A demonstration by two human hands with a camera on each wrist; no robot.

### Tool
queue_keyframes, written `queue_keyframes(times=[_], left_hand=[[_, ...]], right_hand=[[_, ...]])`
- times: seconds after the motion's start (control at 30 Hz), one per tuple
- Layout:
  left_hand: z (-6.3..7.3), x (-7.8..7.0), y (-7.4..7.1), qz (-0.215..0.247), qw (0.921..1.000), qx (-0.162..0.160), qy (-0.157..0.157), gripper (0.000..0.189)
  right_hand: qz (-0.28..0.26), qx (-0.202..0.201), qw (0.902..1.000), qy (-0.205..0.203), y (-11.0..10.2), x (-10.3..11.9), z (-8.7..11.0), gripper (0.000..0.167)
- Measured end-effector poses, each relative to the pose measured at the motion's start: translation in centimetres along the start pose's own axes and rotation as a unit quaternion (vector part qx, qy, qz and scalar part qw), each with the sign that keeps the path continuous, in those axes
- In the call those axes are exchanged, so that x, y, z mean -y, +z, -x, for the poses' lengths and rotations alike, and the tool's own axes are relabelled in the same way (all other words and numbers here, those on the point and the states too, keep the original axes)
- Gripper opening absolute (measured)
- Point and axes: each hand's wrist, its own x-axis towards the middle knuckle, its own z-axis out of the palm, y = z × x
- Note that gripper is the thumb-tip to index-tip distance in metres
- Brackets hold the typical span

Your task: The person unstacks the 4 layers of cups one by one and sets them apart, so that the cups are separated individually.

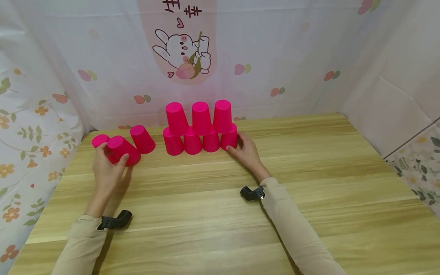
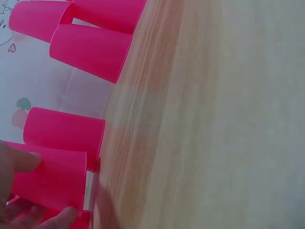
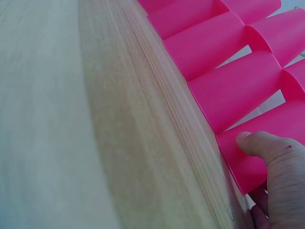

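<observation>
Table [image 1: 192, 206] in pale wood grain lies nearest, crossed by two beige sleeves [image 1: 288, 221]; beyond them the left hand [image 1: 107, 170] clamps thumb and fingers round an upside-down pink cup [image 1: 124, 147] at the left, one loose cup [image 1: 101, 139] beside it and another [image 1: 142, 140] just behind, while the right hand [image 1: 248, 152] grips the end cup [image 1: 229, 138] of a four-cup row [image 1: 192, 142] bearing three more cups [image 1: 201, 117], before a printed cloth [image 1: 275, 57]. The step in hand looks like gathering a loose cup while steadying the stack, and the next move seems to call for a gentle, level lift that bumps neither tier.
</observation>
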Motion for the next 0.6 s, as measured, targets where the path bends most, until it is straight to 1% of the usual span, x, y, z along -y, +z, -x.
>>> queue_keyframes(times=[0.13, 0.27, 0.37, 0.6], left_hand=[[-0.2, -0.1, -0.1, -0.007, 0.9997, 0.019, -0.016, 0.059], [-0.3, 0.1, -0.2, -0.017, 0.9992, 0.025, -0.026, 0.059], [-0.5, 0.2, -0.1, -0.021, 0.9991, 0.026, -0.024, 0.059], [-1.2, 0.4, 0.2, -0.027, 0.9993, 0.023, -0.01, 0.056]], right_hand=[[-0.007, 0.001, 1.0, 0.0, 0.1, 0.0, 0.0, 0.059], [-0.002, 0.004, 1.0, 0.001, 0.3, -0.1, 0.0, 0.061], [0.001, 0.007, 1.0, 0.004, 0.3, -0.1, 0.0, 0.061], [-0.004, 0.001, 1.0, 0.005, 0.2, -0.2, 0.0, 0.06]])
